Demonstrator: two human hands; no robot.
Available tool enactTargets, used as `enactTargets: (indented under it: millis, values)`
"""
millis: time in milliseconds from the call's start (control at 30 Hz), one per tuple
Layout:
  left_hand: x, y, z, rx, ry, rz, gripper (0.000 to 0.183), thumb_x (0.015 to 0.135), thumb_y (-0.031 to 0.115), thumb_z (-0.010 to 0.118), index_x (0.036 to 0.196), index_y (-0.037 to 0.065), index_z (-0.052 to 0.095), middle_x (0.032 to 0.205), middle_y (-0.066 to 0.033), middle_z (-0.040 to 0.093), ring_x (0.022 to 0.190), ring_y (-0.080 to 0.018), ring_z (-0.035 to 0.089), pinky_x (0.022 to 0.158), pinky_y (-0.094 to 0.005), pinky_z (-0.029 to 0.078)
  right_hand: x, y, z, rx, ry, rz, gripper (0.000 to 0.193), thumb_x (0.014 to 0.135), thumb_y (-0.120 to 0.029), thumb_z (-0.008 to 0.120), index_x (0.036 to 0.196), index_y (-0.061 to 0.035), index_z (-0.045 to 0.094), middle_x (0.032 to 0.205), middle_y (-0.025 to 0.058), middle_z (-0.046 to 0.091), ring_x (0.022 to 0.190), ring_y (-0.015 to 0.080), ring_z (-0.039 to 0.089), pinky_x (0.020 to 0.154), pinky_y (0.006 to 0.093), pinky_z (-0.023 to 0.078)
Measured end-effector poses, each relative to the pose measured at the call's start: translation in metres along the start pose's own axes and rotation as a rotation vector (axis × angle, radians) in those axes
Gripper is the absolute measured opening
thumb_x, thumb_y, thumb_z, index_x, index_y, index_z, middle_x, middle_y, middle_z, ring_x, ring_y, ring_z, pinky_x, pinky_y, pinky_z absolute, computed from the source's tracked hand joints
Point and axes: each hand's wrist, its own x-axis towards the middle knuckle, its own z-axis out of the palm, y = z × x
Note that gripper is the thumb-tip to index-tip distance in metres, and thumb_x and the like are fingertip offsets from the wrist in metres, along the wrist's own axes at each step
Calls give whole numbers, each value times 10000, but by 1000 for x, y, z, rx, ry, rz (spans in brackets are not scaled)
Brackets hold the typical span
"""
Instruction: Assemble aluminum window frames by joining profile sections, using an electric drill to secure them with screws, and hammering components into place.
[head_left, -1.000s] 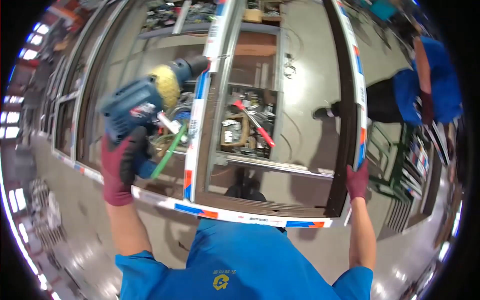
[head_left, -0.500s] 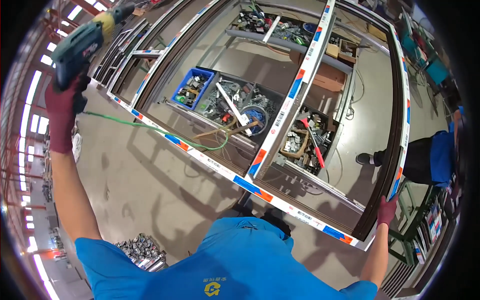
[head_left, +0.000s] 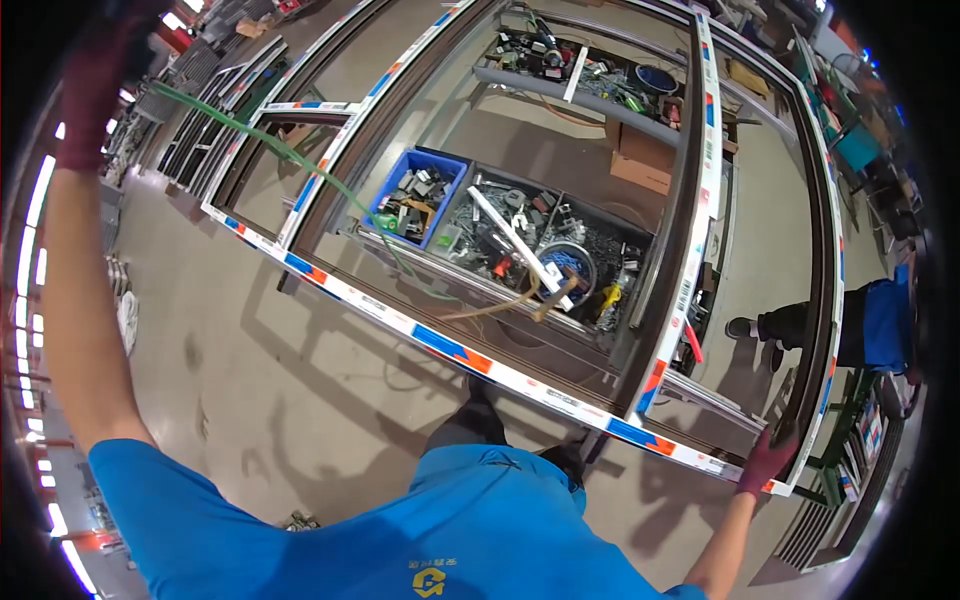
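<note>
**Surroundings: bins, shelf, floor**

A blue bin [head_left: 418, 195] of metal fittings stands beside a grey tray [head_left: 545, 250] of loose hardware; a white bar lies slantwise across the tray. Behind them, a shelf [head_left: 590, 85] carries assorted parts, with a cardboard box [head_left: 645, 160] just below it. A co-worker in blue [head_left: 850, 325] stands at the right edge. The floor [head_left: 280, 370] is grey concrete.

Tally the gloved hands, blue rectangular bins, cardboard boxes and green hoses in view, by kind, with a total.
Maroon-gloved hands: 2 (left hand raised; right hand gripping the large film-wrapped window frame)
Blue rectangular plastic bin: 1
Brown cardboard box: 1
Green hose: 1
Total: 5
</note>
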Motion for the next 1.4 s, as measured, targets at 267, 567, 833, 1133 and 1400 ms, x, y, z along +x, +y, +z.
enactTargets:
  millis: [267, 567, 833, 1133, 1400]
  values:
    - [-160, -96, 227, -118, -229, -772, 535, 862, 327, 872, 1243, -15, 715, 1069, -143, 777, 960, -174, 725, 861, -363, 573, -150, -235, 0, 378, -265, 239, 467, 1016, -149, 672, 1449, 8, 593, 1422, 189, 650, 1339, 303, 610, 1132, 392, 452]
    - [-371, -203, 430, -1060, -43, -1367, 288, 902, 301, 810, 982, 28, 763, 812, -83, 742, 706, -209, 718, 642, -357, 564, -176, -286, 45, 113, -221, -147, 508, 871, -145, 775, 1332, 10, 626, 1145, 173, 687, 1064, 350, 649, 1132, 470, 413]
    - [-422, -316, 564, -1482, -61, -1698, 355, 958, 351, 776, 1127, 46, 709, 889, -55, 717, 729, -193, 672, 665, -329, 550, -205, -283, 62, -113, -146, 226, 664, 914, -77, 687, 1523, 61, 462, 1493, 254, 538, 1447, 388, 444, 1279, 480, 234]
    - [-479, -435, 643, -1802, -129, -1788, 529, 931, 515, 782, 1225, 103, 628, 864, -35, 676, 691, -192, 656, 594, -317, 562, -195, -333, 85, -144, -132, 431, 781, 885, -154, 737, 1573, 33, 418, 1543, 228, 491, 1461, 386, 429, 1246, 469, 291]
    - [-452, -393, 654, -1093, -415, -1948, 525, 927, 607, 753, 1073, 104, 727, 793, -58, 705, 671, -196, 683, 579, -337, 557, -205, -326, 67, -279, -116, 446, 825, 882, -171, 741, 1600, 25, 384, 1596, 218, 437, 1507, 383, 377, 1279, 463, 233]
